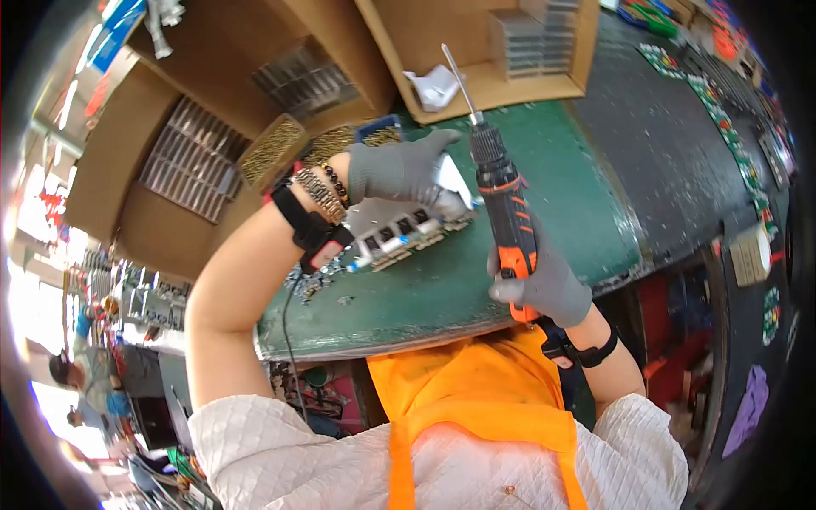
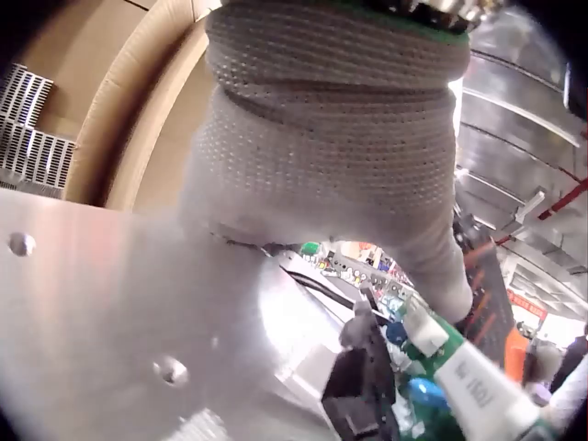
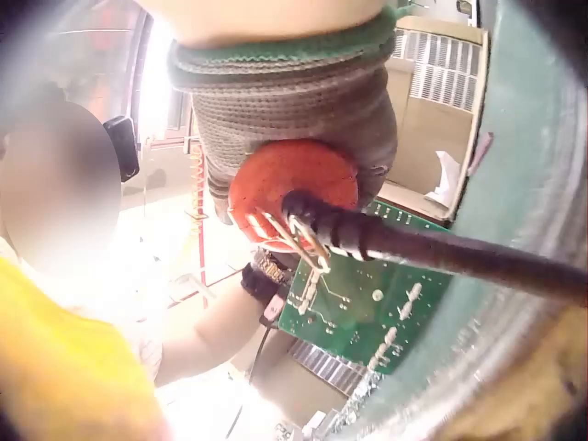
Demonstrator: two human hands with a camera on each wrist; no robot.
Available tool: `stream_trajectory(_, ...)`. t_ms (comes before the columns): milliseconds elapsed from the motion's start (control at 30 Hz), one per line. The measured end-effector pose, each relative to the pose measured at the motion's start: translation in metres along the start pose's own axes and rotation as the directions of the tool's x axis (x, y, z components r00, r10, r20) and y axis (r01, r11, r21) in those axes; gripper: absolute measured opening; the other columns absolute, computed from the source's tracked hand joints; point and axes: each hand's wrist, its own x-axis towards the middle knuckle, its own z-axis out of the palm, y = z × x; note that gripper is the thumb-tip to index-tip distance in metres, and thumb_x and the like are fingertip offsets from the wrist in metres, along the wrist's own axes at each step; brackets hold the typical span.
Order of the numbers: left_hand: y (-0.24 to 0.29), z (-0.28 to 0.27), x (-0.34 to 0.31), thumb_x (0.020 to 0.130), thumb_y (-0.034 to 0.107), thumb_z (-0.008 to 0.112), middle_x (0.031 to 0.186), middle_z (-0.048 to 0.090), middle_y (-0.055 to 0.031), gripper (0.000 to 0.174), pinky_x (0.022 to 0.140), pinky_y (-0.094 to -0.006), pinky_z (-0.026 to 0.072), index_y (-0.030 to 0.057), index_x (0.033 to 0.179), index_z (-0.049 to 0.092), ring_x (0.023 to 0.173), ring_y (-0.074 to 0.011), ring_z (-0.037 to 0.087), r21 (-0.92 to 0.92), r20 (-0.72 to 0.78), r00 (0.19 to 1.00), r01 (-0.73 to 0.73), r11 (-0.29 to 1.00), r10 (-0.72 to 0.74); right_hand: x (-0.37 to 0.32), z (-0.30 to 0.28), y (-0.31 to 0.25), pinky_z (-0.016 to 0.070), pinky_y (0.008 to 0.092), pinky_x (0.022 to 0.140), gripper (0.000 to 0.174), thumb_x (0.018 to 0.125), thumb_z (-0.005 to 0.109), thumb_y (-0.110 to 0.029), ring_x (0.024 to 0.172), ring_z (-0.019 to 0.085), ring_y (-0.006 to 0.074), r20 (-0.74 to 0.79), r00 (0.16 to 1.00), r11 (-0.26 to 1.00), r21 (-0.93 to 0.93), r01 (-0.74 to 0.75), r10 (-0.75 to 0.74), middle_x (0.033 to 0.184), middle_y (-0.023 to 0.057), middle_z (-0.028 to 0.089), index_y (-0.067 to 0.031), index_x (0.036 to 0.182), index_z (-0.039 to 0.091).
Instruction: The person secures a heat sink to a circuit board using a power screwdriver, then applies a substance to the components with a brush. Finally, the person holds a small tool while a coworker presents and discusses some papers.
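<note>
My gloved left hand (image 1: 395,174) grips a circuit board (image 1: 408,238) by its far edge, over the green bench top. The board carries black parts, and a bare metal plate (image 2: 110,312) with screw holes is joined to it. Its green underside (image 3: 358,312) with solder joints shows in the right wrist view. In my gloved right hand (image 1: 548,276) is a black and orange electric screwdriver (image 1: 510,212), bit pointing up and away, just right of the board. A dark cord (image 3: 441,253) leaves the driver's orange base.
Trays of brass-coloured screws (image 1: 272,151) stand behind my left hand. Cardboard boxes (image 1: 399,51) with metal finned pieces line the back. Small loose parts (image 1: 314,285) lie on the green mat (image 1: 578,195) left of the board. More circuit boards (image 1: 718,110) line the far right.
</note>
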Motion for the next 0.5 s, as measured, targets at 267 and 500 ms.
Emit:
stream_trajectory(267, -0.150, -0.030, -0.066, 0.086, 0.022, 0.070, 0.116, 0.070, -0.0119, 0.039, 0.093, -0.0410, 0.0514, 0.0119, 0.123, 0.066, 0.106, -0.0315, 0.066, 0.338, -0.285, 0.839, 0.540, 0.771, -0.463, 0.036, 0.017, 0.008, 0.0549, 0.0304, 0.064, 0.078, 0.072, 0.077, 0.002, 0.076, 0.063, 0.0146, -0.003, 1.000, 0.996, 0.092, -0.017, 0.017, 0.102, 0.0071, 0.064, -0.0078, 0.139, 0.039)
stream_trajectory(500, -0.201, 0.034, -0.041, 0.087, 0.024, 0.062, 0.101, 0.074, -0.0175, 0.026, 0.082, -0.0440, 0.0562, 0.0039, 0.096, 0.076, 0.094, -0.0318, 0.072, 0.343, -0.470, 0.776, 0.600, 0.723, -0.421, 0.044, -0.015, 0.052, 0.0505, 0.0293, 0.053, 0.085, 0.075, 0.066, -0.005, 0.059, 0.059, 0.0155, -0.262, 0.964, 0.987, -0.132, -0.087, 0.050, 0.085, 0.0079, 0.064, -0.0088, 0.151, 0.029)
